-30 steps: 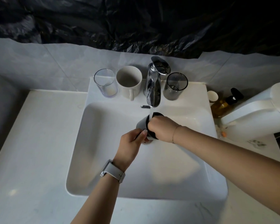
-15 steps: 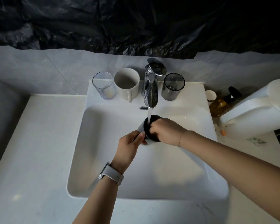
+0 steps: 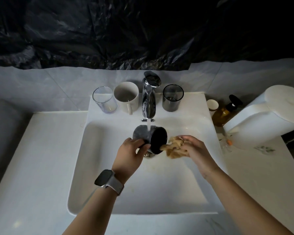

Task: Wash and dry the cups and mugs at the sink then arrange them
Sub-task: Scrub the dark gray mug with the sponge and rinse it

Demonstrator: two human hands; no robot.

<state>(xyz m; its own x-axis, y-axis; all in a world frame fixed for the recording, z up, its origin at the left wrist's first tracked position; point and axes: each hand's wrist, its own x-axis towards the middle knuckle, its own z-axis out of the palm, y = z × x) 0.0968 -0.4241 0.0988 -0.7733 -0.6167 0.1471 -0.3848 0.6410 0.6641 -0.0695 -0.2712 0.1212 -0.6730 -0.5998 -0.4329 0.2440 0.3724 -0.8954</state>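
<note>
Tap (image 3: 148,99) running, stream landing on the outside of a dark mug (image 3: 149,139) held on its side straight below the spout, over the sink (image 3: 109,167) basin, mouth turned to the right of the tap. Left hand (image 3: 128,155) has its fingers hooked round the mug's handle side and carries it; a watch sits on that wrist. Right hand (image 3: 192,147), to the right of the mug's mouth, is curled round a wet tan cloth (image 3: 174,147); one end of the cloth touches the mug's rim, the rest is outside it.

On the ledge either side of the tap: clear glass (image 3: 104,102) far left, white mug (image 3: 126,96) just left of the tap, smoky tumbler (image 3: 172,97) just right. Cannot tell whether any of them is washed; all stand upright.

Right of the tap, off the sink: a small pale cup (image 3: 212,104), an amber pump bottle (image 3: 225,111), a white appliance (image 3: 268,116).

Judgement: early to middle of the job. One mug is mid-wash or rinse. Drying and arranging look not yet begun, and no drying towel is in sight.
</note>
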